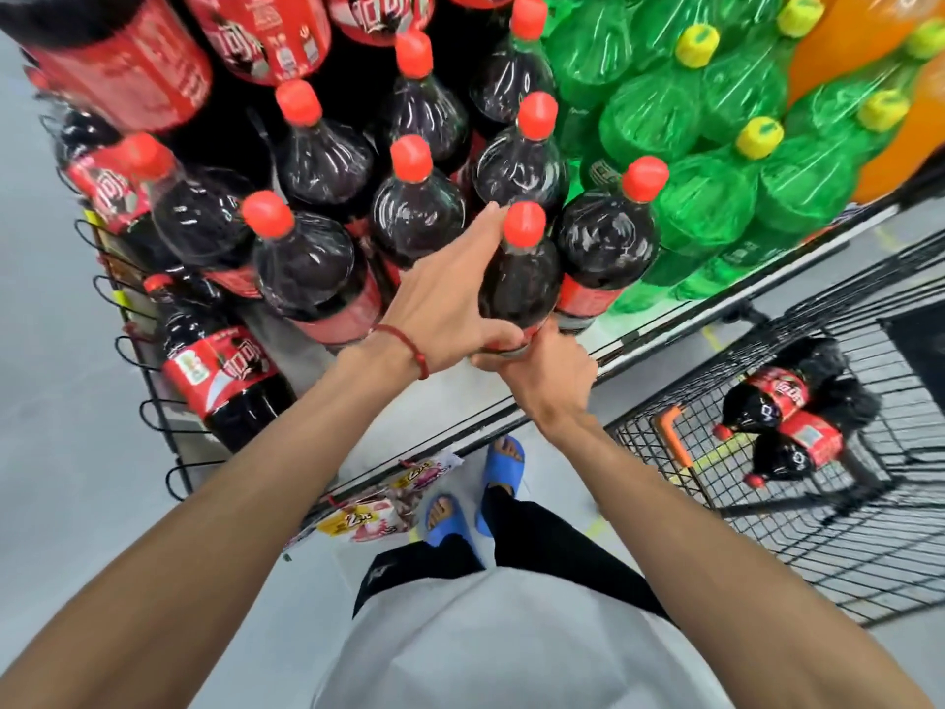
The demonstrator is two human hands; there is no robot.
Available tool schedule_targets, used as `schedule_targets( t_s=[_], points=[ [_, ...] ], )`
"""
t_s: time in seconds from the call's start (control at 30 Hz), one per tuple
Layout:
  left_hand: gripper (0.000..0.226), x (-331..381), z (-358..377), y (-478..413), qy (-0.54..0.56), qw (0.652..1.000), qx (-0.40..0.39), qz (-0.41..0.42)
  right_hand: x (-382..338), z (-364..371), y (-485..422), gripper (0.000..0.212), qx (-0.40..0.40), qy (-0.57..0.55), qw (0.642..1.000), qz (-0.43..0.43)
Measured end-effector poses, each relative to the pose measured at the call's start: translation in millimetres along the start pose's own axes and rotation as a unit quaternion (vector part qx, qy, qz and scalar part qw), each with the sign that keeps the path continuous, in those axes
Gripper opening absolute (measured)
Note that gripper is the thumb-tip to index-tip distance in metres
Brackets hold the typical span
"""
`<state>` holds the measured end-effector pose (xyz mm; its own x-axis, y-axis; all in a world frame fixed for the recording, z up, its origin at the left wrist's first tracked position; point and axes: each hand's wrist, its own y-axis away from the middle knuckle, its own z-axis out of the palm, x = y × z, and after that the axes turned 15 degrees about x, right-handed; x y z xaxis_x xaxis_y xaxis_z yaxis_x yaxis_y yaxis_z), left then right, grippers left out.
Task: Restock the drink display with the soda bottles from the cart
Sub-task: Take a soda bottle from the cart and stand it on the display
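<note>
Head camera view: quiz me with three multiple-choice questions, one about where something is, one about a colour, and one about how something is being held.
1. Where is the cart relative to the person?
A) to their left
B) behind them
C) to their right

2. What colour are the caps on the green bottles?
A) yellow
B) red
C) white

3. How is the cola bottle nearest the person held?
A) by one hand only
B) by both hands
C) by no hand

Answers:
1 C: the wire cart sits on the right side of the view, past the person's feet.
2 A: every cap that shows on the green bottles is yellow.
3 B: the left hand grips its side and the right hand grips its base.
</note>
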<state>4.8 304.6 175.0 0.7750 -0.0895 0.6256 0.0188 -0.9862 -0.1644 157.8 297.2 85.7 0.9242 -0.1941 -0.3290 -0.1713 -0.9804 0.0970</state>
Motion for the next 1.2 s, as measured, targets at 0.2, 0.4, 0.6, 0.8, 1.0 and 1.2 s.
schedule_targets(
  t_s=[0.2,0.4,0.6,0.8,1.0,1.2],
  points=[
    [0.121,-3,10,19,0.024,0.998,0.055,0.011,0,3,1,0.086,0.001,0.024,0.999,-0.031],
    [0.11,2,20,36,0.007,0.995,0.098,0.007,6,-2,3,0.068,-0.01,-0.022,0.998,-0.058],
    [0.077,13,28,80,0.039,0.978,0.201,-0.028,31,-25,45,0.042,0.067,-0.198,0.972,-0.107],
    [0.058,54,65,130,0.103,0.976,0.191,-0.032,87,-52,95,0.031,0.109,-0.381,0.916,-0.058],
    [0.05,122,132,168,0.098,0.985,0.134,-0.044,202,-86,124,0.034,0.12,-0.432,0.894,0.015],
    [0.045,203,206,190,0.106,0.994,0.037,-0.016,332,-123,138,0.034,0.143,-0.442,0.881,0.091]
  ],
)
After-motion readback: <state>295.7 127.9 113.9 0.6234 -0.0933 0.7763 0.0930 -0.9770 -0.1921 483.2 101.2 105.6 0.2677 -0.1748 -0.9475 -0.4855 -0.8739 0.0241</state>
